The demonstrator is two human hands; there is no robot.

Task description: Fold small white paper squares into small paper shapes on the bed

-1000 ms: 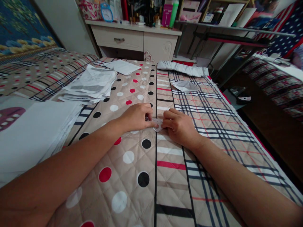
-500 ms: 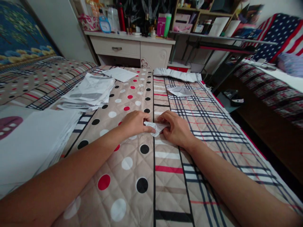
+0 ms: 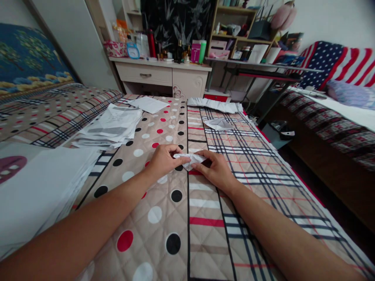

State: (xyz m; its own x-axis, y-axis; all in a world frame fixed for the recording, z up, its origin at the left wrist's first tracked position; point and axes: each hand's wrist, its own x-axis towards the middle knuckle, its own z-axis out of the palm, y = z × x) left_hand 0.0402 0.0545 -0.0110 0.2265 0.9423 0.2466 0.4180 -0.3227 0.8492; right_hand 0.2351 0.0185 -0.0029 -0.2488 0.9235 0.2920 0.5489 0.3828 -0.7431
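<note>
Between my two hands is a small piece of folded white paper (image 3: 189,160), with a pointed lower edge. My left hand (image 3: 165,159) pinches its left end between thumb and fingers. At the other end, my right hand (image 3: 216,167) grips it the same way, thumb on the near face. The paper is held just over the quilted bedspread (image 3: 202,246), which has dots and plaid. Farther off on the bed lie a separate folded paper piece (image 3: 219,124) and a long row of pleated white paper (image 3: 215,104).
To the left lie a stack of printed sheets (image 3: 113,124), larger white sheets (image 3: 49,175) and a loose sheet (image 3: 149,104). A white dresser (image 3: 143,74) stands beyond the bed's far end. At right are a grey bin (image 3: 275,134) and a sofa (image 3: 319,144).
Both hands have lifted the folded paper slightly and turned it, so more of its face shows. My right thumb has moved onto its near side. The camera view has tilted up.
</note>
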